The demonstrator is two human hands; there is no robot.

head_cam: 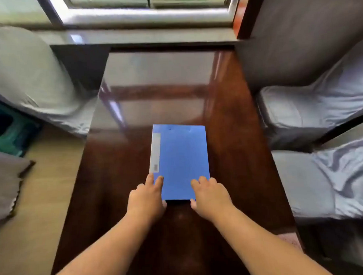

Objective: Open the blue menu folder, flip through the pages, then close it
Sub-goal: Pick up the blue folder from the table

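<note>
Blue menu folder (pixel 182 160) lies closed and flat on the worktop (pixel 228 156), left hand (pixel 146 197) and right hand (pixel 211 195) each in pinching grip on its near corners, apparently steadying it for opening.

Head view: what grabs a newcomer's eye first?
The closed blue menu folder stands out first, lying flat on the glossy dark wooden table, spine with its grey label to the left. Next, both hands at its near edge: the left hand on the near-left corner and the right hand on the near-right, fingers on the cover. Grey-covered chairs flank the table.
</note>
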